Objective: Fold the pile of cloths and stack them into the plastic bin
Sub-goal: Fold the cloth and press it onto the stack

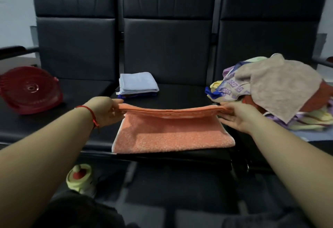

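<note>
An orange towel lies on the middle black seat, its far edge lifted off the seat. My left hand pinches the left end of that raised edge, and my right hand pinches the right end. A folded pale blue cloth sits on other folded cloths behind the towel. The pile of unfolded cloths, topped by a beige one, covers the right seat. A red plastic bin lies tipped on its side on the left seat.
Three black seats with tall backs stand in a row. A yellow-green and red object sits on the floor under the front edge. A dark armrest juts out at far left.
</note>
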`<action>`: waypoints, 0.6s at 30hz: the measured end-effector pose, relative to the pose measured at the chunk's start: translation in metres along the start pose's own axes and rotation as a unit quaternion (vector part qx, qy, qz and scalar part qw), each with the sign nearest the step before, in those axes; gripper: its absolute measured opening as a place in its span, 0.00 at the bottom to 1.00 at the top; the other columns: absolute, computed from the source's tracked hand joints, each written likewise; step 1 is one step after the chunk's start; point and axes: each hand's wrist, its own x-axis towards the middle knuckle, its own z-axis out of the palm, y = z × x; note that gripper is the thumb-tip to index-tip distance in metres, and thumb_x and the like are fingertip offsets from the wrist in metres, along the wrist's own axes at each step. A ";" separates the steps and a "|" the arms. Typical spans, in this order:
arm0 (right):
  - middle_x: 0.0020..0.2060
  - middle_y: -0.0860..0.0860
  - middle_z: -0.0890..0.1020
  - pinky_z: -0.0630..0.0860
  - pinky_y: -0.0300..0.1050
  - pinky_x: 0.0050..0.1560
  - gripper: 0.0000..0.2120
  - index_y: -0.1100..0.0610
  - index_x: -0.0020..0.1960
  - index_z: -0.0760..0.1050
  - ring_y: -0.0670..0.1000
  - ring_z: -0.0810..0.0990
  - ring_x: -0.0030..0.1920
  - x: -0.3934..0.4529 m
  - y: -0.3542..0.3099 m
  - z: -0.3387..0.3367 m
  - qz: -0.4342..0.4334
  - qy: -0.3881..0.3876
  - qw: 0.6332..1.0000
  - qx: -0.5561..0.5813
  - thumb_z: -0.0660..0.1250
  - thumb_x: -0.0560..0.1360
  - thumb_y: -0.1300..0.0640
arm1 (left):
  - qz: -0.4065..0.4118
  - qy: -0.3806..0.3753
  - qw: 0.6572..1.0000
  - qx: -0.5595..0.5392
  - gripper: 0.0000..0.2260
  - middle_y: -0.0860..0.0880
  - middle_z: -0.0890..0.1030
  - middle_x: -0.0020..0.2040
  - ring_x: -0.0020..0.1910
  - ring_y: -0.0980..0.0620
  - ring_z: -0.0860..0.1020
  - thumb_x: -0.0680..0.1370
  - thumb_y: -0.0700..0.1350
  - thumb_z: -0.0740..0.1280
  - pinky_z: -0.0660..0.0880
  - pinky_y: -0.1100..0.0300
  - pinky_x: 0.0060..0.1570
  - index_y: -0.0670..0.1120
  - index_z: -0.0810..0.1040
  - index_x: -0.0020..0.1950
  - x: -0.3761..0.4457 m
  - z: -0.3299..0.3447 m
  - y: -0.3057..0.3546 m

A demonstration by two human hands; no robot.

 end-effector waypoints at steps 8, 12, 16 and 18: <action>0.37 0.52 0.77 0.77 0.42 0.30 0.04 0.58 0.45 0.71 0.48 0.79 0.33 -0.016 0.039 -0.020 0.091 0.012 0.937 -0.338 0.61 0.77 0.64 | -0.086 -0.007 0.979 0.185 0.08 0.40 0.77 0.37 0.26 0.48 0.81 0.79 0.31 0.56 0.79 0.55 0.29 0.39 0.73 0.48 -0.013 -0.020 -0.058; 0.34 0.53 0.77 0.73 0.36 0.24 0.05 0.59 0.43 0.70 0.48 0.78 0.30 -0.014 0.042 -0.017 0.080 0.030 0.934 -0.347 0.61 0.77 0.64 | -0.113 -0.024 0.972 0.204 0.05 0.41 0.77 0.38 0.25 0.49 0.80 0.80 0.35 0.60 0.78 0.55 0.35 0.37 0.71 0.44 -0.011 -0.023 -0.062; 0.33 0.54 0.76 0.68 0.32 0.17 0.06 0.60 0.42 0.70 0.45 0.75 0.20 -0.010 0.039 -0.016 0.097 0.031 0.951 -0.292 0.62 0.78 0.63 | -0.099 -0.035 0.983 0.147 0.09 0.44 0.76 0.32 0.28 0.50 0.78 0.81 0.39 0.60 0.77 0.57 0.33 0.40 0.71 0.41 -0.013 -0.013 -0.057; 0.34 0.54 0.74 0.68 0.31 0.17 0.05 0.60 0.43 0.70 0.47 0.74 0.25 -0.008 0.029 -0.016 0.066 0.035 0.978 -0.194 0.62 0.78 0.65 | -0.061 -0.042 0.996 0.044 0.10 0.46 0.74 0.27 0.23 0.53 0.77 0.81 0.38 0.59 0.77 0.63 0.26 0.41 0.71 0.39 -0.012 -0.012 -0.046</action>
